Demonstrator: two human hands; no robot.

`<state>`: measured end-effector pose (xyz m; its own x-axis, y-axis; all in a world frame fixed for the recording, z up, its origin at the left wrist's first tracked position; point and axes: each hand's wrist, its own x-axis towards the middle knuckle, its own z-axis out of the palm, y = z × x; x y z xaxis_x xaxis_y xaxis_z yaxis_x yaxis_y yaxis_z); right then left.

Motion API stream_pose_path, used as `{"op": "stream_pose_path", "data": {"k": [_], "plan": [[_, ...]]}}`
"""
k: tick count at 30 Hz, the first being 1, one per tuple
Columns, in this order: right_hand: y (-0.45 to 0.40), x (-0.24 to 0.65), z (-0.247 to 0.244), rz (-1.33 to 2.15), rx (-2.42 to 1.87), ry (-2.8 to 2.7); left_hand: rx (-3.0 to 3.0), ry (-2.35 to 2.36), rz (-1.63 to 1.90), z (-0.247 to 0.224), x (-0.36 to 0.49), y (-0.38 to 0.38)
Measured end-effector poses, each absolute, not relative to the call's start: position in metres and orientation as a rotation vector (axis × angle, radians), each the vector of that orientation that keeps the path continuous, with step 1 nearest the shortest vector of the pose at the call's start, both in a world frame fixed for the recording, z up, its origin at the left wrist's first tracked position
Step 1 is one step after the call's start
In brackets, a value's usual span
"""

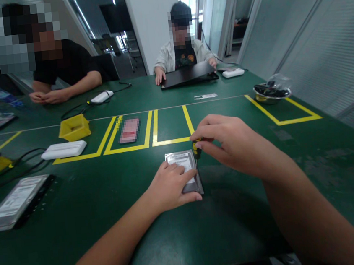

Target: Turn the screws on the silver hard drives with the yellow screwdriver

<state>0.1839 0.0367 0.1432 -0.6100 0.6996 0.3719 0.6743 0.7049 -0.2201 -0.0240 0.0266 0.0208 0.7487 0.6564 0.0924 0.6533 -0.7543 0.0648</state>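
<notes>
"Hard drive (184, 158), label up. How far along does it look from where you're standing?"

"The screwdriver (195, 148) is at its right edge, so I'd say the work is underway. The drive looks whole, labelled face in place. I can't tell whether any screw has been turned, or how many remain."

"And the hands?"

"The right hand (228, 139) is closed in a pinch round the screwdriver's handle, shaft pointing down. I can't make out whether the tip sits in a screw. The left hand (169, 187) is partly open, fingers spread over the label, thumb by the near right corner. It's pressing rather than gripping, I think."

"Where's the drive lying?"

"On the green tabletop (164, 247), between its near edge and the yellow tape (171, 141)."

"Anything farther out?"

"Another drive (18, 199) off to the left, a white box (64, 150) and a yellow bin (76, 132) beyond it. A metal bowl (270, 96) stands toward the right edge. At the far edge, a person (199, 48) has both hands at a laptop (186, 76); another person (65, 62) sits farther left, hands together."
</notes>
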Motion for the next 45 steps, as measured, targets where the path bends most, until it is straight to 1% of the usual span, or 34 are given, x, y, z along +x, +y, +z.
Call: {"op": "stream_pose_path", "data": {"k": [5,12,17,29,36,45], "plan": [[0.0377,0.183,0.1436,0.051,-1.045,-2.486,2.913,1.091,0.18,0.0206,-0.0241,0.0264],[0.0363,0.1848,0.1432,0.102,-1.114,-2.481,2.908,1.088,0.171,0.0221,-0.0239,0.0263],[0.0364,0.1847,0.1435,0.136,-1.052,-2.474,2.907,1.082,0.186,0.0221,-0.0244,0.0266],[0.0369,0.185,0.1422,0.093,-1.106,-2.47,2.896,1.077,0.184,0.0208,-0.024,0.0269],[0.0374,0.1843,0.1425,0.091,-1.032,-2.454,2.891,1.079,0.188,0.0203,-0.024,0.0271],[0.0372,0.1854,0.1413,0.086,-1.122,-2.437,2.867,1.089,0.172,0.0203,-0.0236,0.0275]]}}
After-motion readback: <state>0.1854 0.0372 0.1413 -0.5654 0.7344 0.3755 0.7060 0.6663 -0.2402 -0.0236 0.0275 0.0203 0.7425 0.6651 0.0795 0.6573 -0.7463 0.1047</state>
